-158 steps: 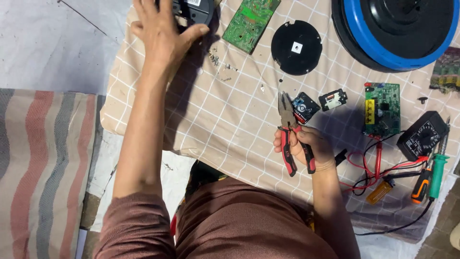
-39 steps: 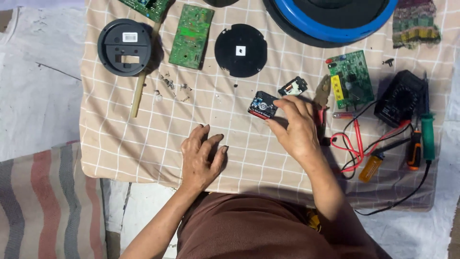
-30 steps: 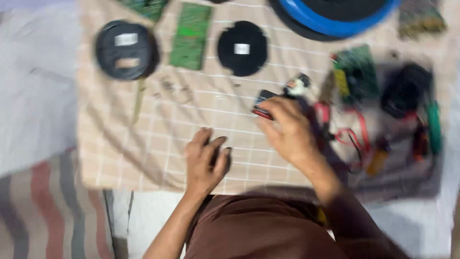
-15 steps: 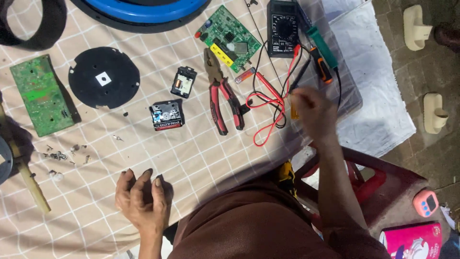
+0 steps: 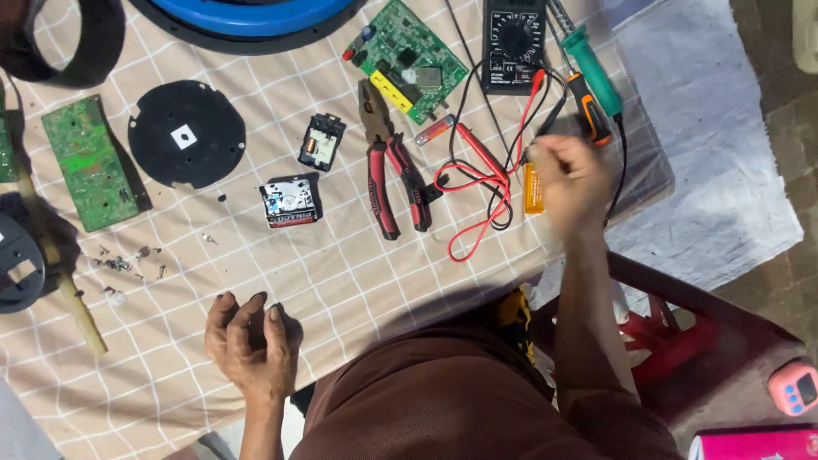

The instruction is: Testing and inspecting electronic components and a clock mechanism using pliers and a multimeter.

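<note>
My left hand (image 5: 251,341) rests on the checked cloth (image 5: 358,281) near its front edge, fingers loosely curled and holding nothing. My right hand (image 5: 571,175) is blurred with its fingers bunched at the right edge of the cloth. It is beside a small orange part (image 5: 533,189), the red and black probe leads (image 5: 477,183) and an orange-handled screwdriver (image 5: 588,111); whether it grips anything I cannot tell. Red-handled pliers (image 5: 392,170) lie free mid-cloth. Left of them lie a small black module (image 5: 290,202) and a second one (image 5: 321,142).
A multimeter (image 5: 513,34), a green circuit board (image 5: 407,60) and a green-handled tool (image 5: 592,68) lie at the back right. A black disc (image 5: 186,145), another green board (image 5: 89,162), loose screws (image 5: 128,260) and a wooden stick (image 5: 60,281) lie on the left. A blue round housing (image 5: 247,13) sits at the back.
My right hand left the small black module and swung right to the probe leads. The pliers now lie on the cloth. My left hand stayed near the front edge.
</note>
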